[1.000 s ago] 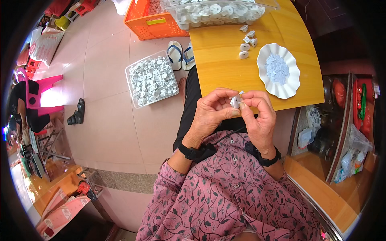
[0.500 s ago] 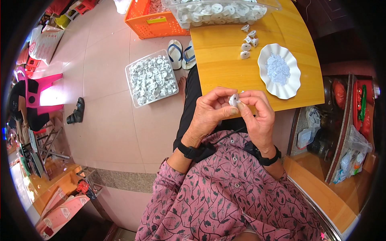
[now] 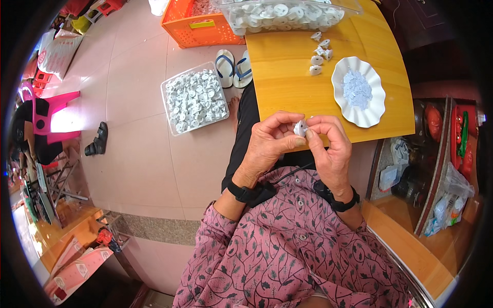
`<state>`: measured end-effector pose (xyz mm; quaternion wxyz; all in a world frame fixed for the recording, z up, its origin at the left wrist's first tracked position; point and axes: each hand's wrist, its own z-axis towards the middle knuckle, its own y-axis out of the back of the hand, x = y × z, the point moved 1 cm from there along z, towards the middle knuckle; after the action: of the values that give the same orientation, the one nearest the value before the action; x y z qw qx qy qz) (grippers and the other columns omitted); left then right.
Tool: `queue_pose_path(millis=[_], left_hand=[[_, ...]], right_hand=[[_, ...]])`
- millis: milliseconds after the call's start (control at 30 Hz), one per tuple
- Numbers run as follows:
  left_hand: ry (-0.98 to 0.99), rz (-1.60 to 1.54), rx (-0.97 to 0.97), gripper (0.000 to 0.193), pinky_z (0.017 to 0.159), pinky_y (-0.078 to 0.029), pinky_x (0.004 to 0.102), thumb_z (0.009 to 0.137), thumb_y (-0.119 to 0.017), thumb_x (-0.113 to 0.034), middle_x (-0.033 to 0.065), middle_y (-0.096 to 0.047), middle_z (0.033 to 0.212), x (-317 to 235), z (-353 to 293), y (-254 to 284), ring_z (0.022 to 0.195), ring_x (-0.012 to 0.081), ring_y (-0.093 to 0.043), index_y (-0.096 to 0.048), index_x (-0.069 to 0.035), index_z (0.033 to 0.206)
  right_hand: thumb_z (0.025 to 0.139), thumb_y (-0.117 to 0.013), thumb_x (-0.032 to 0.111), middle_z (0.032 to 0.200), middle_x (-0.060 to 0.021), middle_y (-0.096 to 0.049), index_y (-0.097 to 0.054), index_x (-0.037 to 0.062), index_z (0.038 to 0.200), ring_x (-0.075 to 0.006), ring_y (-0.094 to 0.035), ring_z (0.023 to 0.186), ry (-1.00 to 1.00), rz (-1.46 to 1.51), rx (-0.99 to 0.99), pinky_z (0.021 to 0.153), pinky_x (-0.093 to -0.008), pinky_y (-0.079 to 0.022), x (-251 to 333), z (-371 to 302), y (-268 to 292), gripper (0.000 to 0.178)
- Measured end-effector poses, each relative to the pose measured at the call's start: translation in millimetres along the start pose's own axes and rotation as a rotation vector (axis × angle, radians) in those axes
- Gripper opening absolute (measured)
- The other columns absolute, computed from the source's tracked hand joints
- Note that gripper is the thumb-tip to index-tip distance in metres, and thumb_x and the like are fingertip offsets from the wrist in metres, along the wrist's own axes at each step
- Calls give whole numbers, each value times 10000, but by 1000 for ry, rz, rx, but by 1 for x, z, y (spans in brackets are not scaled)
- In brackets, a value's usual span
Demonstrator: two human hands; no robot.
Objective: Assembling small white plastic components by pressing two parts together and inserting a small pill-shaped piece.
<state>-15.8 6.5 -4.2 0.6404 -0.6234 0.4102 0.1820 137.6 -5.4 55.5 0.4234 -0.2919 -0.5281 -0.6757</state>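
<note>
A small white plastic part (image 3: 300, 128) is pinched between both hands just above the near edge of the yellow wooden table (image 3: 287, 77). My left hand (image 3: 269, 142) grips it from the left with thumb and fingers. My right hand (image 3: 331, 149) holds it from the right, fingertips on its top. A white scalloped dish (image 3: 371, 108) with a pile of tiny pale pieces (image 3: 357, 90) sits on the table to the right. Several finished white parts (image 3: 318, 51) lie beyond it.
A clear tray (image 3: 194, 97) full of white parts rests on the tiled floor at left. A clear bin (image 3: 287, 14) of parts sits at the table's far edge, an orange crate (image 3: 200, 25) beside it. Sandals (image 3: 233, 66) lie under the table. Shelves (image 3: 436, 154) stand at right.
Both hands stay together on the small white part; the fingers have shifted slightly around it. Nothing else has moved.
</note>
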Motion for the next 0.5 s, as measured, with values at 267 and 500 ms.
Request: queue_pose_path(millis=[267, 500], left_hand=[[-28, 59, -13, 397, 747, -499, 191, 787, -803, 28, -4, -647, 1000, 1, 0, 1, 832, 41, -585, -674, -2, 1162], [-8, 27, -17, 396, 742, -496, 189, 787, -805, 24, -6, -646, 995, 1, 0, -1, 828, 36, -580, -673, 2, 1160]], right_hand=[[873, -642, -18, 1001, -142, -631, -583, 2, 921, -284, -642, 887, 50, -46, 6, 779, -353, -511, 1, -1, -2, 79], [867, -645, -26, 1000, -142, -632, -588, 4, 913, -285, -644, 886, 44, -41, -21, 778, -349, -513, -4, -1, -3, 80]])
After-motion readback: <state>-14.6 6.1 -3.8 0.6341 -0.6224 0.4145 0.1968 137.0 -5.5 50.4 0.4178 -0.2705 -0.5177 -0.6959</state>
